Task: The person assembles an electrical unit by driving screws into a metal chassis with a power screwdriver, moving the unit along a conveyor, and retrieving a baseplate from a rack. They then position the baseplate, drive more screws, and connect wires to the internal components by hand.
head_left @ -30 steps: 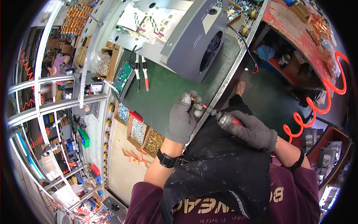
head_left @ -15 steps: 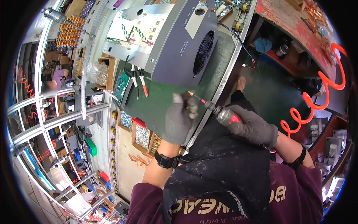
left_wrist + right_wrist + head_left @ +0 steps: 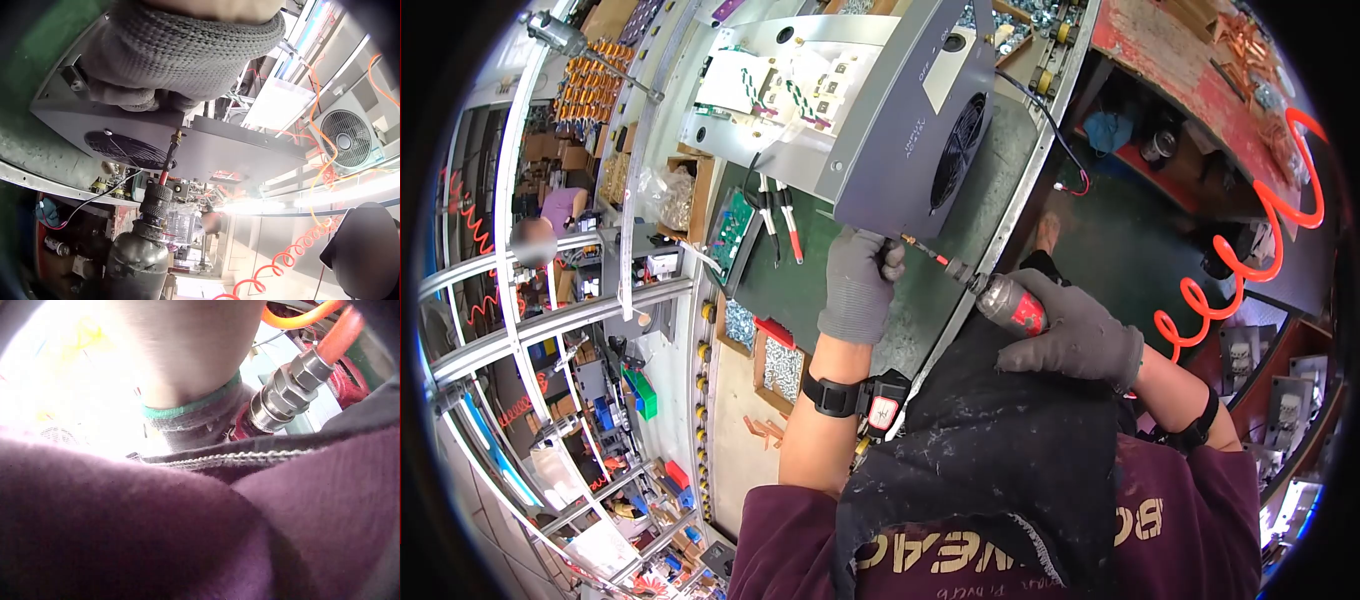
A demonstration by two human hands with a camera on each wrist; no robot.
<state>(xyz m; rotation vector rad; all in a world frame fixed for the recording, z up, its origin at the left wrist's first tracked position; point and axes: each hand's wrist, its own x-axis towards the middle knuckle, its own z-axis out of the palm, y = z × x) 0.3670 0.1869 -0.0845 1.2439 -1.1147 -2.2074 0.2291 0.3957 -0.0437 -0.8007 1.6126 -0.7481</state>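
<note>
My gloved left hand [image 3: 858,285] is at the lower edge of a grey metal case [image 3: 915,150], its fingers curled against that edge. In the left wrist view, the knitted glove [image 3: 181,56] overlaps the case's rim above the fan grille [image 3: 125,147]; the fingertips are partly hidden. With my right hand [image 3: 1080,330] I grip a pneumatic screwdriver [image 3: 1005,302]. Its bit [image 3: 167,169] points at the case and carries a small brass screw [image 3: 178,135] on the tip, close to the edge by my left fingers. In the right wrist view, a sleeve [image 3: 125,531] hides most of the tool.
Red and black leads [image 3: 793,240] hang from the case beside a green circuit board [image 3: 732,232]. A bin of silvery fasteners [image 3: 782,368] stands left of my forearm. The coiled orange air hose [image 3: 1230,265] hangs at right. A metal rail [image 3: 1000,240] edges the green worktop.
My left hand has moved up and left from the bit's tip to the case's lower edge. The screwdriver has swung slightly left and closer to the case, with the brass screw on its tip.
</note>
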